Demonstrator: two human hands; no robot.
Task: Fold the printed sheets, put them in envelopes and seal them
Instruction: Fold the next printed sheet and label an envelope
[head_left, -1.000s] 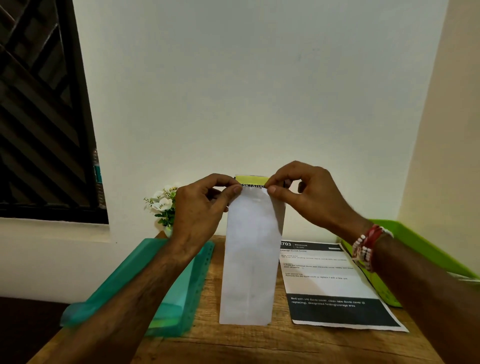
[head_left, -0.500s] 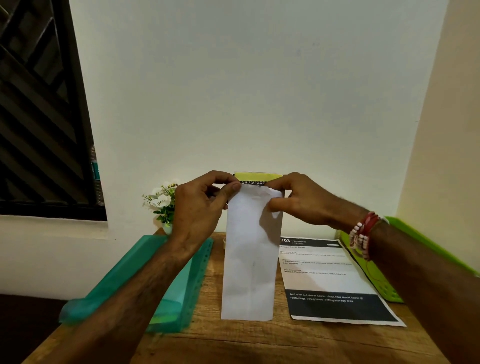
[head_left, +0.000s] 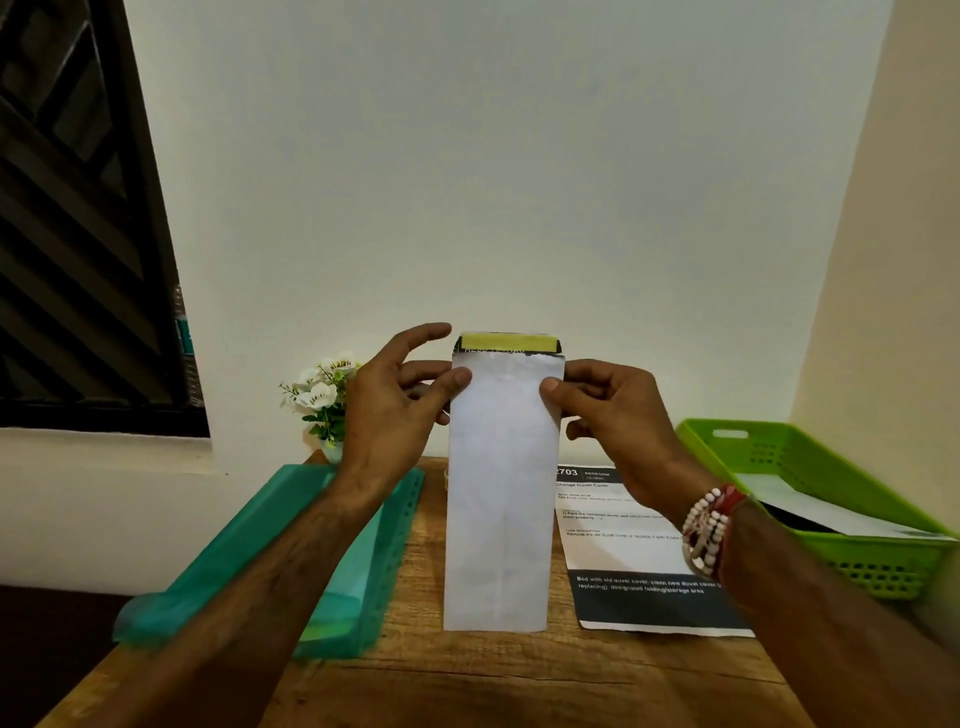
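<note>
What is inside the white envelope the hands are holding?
A dark printed paper edge pokes out the top of the envelope, below a yellow strip. The rest is covered by the envelope's front.

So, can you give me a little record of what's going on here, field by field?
Held: white envelope, upright, yellow strip at its top
Left hand: pinches its left edge
Right hand: pinches its right edge
On wooden table: printed sheet
Nearby: teal folder, green tray, white flowers
</note>
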